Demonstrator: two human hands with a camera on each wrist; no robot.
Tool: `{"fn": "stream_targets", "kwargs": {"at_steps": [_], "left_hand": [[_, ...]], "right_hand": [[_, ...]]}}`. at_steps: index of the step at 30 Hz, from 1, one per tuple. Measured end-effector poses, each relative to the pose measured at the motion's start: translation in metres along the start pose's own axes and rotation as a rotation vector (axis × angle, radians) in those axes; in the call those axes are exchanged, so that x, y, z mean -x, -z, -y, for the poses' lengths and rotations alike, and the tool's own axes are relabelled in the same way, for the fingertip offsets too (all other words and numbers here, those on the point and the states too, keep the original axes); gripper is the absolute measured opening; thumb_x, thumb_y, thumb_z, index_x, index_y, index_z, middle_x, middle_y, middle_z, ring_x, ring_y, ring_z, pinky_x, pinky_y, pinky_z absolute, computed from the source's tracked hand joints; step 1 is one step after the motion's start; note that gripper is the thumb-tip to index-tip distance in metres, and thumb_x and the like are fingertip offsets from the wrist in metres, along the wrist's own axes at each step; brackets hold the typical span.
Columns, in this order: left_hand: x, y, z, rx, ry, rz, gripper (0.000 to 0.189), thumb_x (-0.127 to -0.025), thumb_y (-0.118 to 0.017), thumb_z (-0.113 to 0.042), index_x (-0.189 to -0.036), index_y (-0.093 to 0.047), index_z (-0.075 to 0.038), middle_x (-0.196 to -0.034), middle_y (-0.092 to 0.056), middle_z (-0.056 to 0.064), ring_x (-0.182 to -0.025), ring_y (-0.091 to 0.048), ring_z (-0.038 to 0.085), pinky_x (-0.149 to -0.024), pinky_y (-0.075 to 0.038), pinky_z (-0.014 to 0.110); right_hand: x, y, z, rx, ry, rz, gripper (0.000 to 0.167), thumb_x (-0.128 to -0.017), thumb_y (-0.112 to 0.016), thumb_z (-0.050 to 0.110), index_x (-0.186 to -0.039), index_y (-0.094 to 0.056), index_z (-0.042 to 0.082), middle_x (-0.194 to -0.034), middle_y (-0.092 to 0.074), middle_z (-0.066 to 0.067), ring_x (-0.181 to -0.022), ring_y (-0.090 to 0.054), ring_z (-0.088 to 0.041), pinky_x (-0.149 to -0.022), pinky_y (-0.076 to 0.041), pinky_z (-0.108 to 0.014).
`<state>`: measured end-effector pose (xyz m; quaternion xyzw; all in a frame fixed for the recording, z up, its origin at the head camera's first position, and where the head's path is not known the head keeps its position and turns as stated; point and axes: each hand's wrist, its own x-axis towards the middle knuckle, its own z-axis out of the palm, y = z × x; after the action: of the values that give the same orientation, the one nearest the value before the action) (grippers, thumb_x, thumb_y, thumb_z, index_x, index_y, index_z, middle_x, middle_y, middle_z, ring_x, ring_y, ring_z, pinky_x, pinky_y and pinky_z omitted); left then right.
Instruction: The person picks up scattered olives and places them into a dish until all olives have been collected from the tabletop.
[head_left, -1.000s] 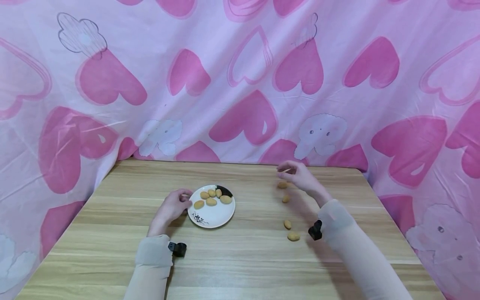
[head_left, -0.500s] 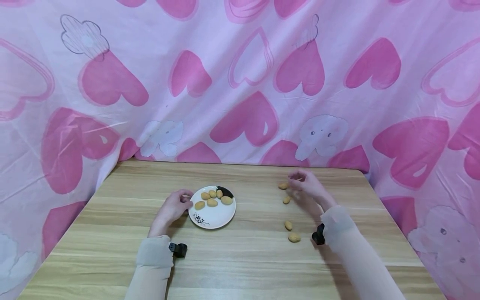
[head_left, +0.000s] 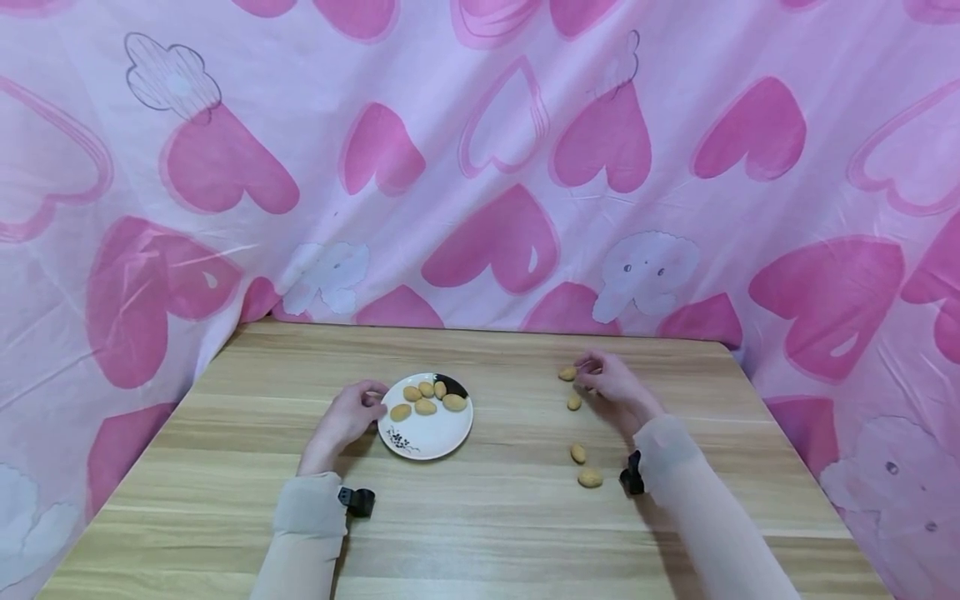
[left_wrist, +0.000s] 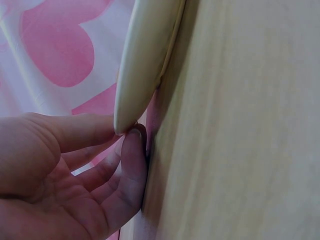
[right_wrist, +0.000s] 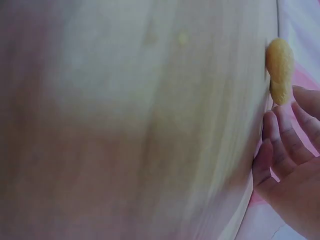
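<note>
In the head view a round white plate (head_left: 425,433) with a dark patch and a floral print holds several tan peanuts (head_left: 426,407). My left hand (head_left: 350,417) pinches the plate's left rim. In the left wrist view the thumb (left_wrist: 85,131) lies at the rim's edge, with fingers below it. At the far right, my right hand (head_left: 617,385) is low over the table, its fingertips beside the farthest peanut (head_left: 567,374). In the right wrist view, thumb and fingers are spread just short of a peanut (right_wrist: 280,67). A smaller peanut (head_left: 573,402) lies right below those fingertips.
Nearer on the right, two more peanuts lie apart from the hand: a small one (head_left: 577,453) and a larger one (head_left: 590,477). The wooden table (head_left: 480,533) ends at the back against a pink heart-print cloth (head_left: 487,242).
My right hand first shifts right, then comes down and slightly left to the farthest peanut. My left hand stays at the plate's rim, and the peanuts keep their places.
</note>
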<state>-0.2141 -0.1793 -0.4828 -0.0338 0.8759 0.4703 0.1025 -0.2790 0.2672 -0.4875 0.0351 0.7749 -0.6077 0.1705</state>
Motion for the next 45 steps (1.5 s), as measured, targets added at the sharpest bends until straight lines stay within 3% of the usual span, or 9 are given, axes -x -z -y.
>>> {"fn": "stream_targets", "kwargs": {"at_steps": [3, 10, 15, 20, 28, 32, 35, 39, 45], "left_hand": [[0.000, 0.000, 0.001, -0.001, -0.011, 0.002, 0.034, -0.093, -0.058, -0.002, -0.126, -0.056, 0.001, -0.096, -0.061, 0.013, -0.083, -0.058, 0.022, -0.070, -0.050, 0.031], [0.001, -0.001, 0.001, -0.003, -0.019, -0.012, 0.033, -0.092, -0.059, -0.002, -0.125, -0.057, 0.002, -0.095, -0.061, 0.013, -0.082, -0.059, 0.021, -0.070, -0.050, 0.031], [0.001, -0.001, 0.001, 0.004, -0.027, -0.017, 0.031, -0.092, -0.058, -0.001, -0.124, -0.057, 0.003, -0.096, -0.061, 0.013, -0.082, -0.059, 0.021, -0.070, -0.052, 0.032], [0.000, -0.002, 0.000, -0.003, -0.012, -0.010, 0.032, -0.093, -0.059, -0.003, -0.125, -0.058, 0.001, -0.099, -0.061, 0.013, -0.084, -0.058, 0.022, -0.070, -0.051, 0.032], [-0.001, -0.001, 0.001, 0.001, -0.021, -0.007, 0.033, -0.092, -0.059, -0.002, -0.125, -0.057, 0.002, -0.096, -0.060, 0.014, -0.081, -0.058, 0.022, -0.068, -0.050, 0.031], [-0.001, 0.000, 0.002, 0.006, -0.018, -0.006, 0.033, -0.092, -0.059, -0.002, -0.125, -0.057, 0.002, -0.095, -0.060, 0.013, -0.080, -0.058, 0.021, -0.068, -0.050, 0.030], [-0.001, 0.000, 0.002, 0.015, -0.018, -0.005, 0.033, -0.092, -0.059, -0.002, -0.126, -0.057, 0.002, -0.095, -0.060, 0.013, -0.081, -0.058, 0.021, -0.069, -0.051, 0.031], [-0.001, 0.001, 0.003, 0.024, -0.022, -0.001, 0.034, -0.093, -0.058, -0.001, -0.126, -0.056, 0.003, -0.095, -0.060, 0.014, -0.082, -0.058, 0.022, -0.071, -0.052, 0.033], [-0.001, 0.000, 0.003, 0.028, -0.021, -0.002, 0.033, -0.092, -0.058, -0.001, -0.126, -0.057, 0.003, -0.095, -0.059, 0.013, -0.081, -0.058, 0.021, -0.070, -0.051, 0.031]], "right_hand": [[-0.002, -0.003, 0.003, 0.096, 0.006, 0.024, 0.036, -0.094, -0.059, -0.001, -0.128, -0.049, 0.002, -0.112, -0.048, -0.016, -0.092, -0.048, -0.026, -0.073, -0.048, -0.033], [-0.012, -0.005, 0.007, 0.562, 0.211, 0.029, 0.027, -0.089, -0.066, 0.001, -0.115, -0.059, 0.003, -0.094, -0.056, -0.011, -0.081, -0.053, -0.023, -0.067, -0.046, -0.033], [-0.014, -0.005, 0.008, 0.656, 0.244, 0.032, 0.019, -0.088, -0.068, 0.003, -0.105, -0.061, 0.002, -0.089, -0.057, -0.009, -0.082, -0.052, -0.023, -0.070, -0.045, -0.034], [-0.012, -0.003, 0.008, 0.651, 0.227, 0.030, 0.017, -0.088, -0.068, 0.003, -0.102, -0.060, 0.000, -0.088, -0.057, -0.008, -0.082, -0.052, -0.022, -0.070, -0.045, -0.033], [-0.007, -0.001, 0.010, 0.508, 0.165, 0.029, 0.020, -0.088, -0.068, 0.002, -0.105, -0.058, -0.001, -0.092, -0.055, -0.010, -0.084, -0.049, -0.023, -0.069, -0.046, -0.031], [-0.003, -0.001, 0.011, 0.379, 0.112, 0.034, 0.024, -0.089, -0.068, 0.003, -0.110, -0.058, 0.000, -0.099, -0.054, -0.014, -0.087, -0.048, -0.025, -0.071, -0.046, -0.033], [-0.002, -0.001, 0.014, 0.379, 0.141, 0.029, 0.025, -0.091, -0.068, 0.007, -0.113, -0.058, 0.002, -0.102, -0.055, -0.015, -0.088, -0.051, -0.026, -0.072, -0.048, -0.035], [0.002, -0.006, 0.019, 0.465, 0.234, -0.004, 0.030, -0.092, -0.068, 0.014, -0.118, -0.058, 0.004, -0.103, -0.058, -0.014, -0.088, -0.057, -0.027, -0.074, -0.052, -0.039], [0.013, -0.022, 0.031, 0.361, 0.276, -0.045, 0.034, -0.093, -0.067, 0.017, -0.123, -0.057, 0.005, -0.108, -0.058, -0.014, -0.094, -0.057, -0.031, -0.079, -0.052, -0.049]]}}
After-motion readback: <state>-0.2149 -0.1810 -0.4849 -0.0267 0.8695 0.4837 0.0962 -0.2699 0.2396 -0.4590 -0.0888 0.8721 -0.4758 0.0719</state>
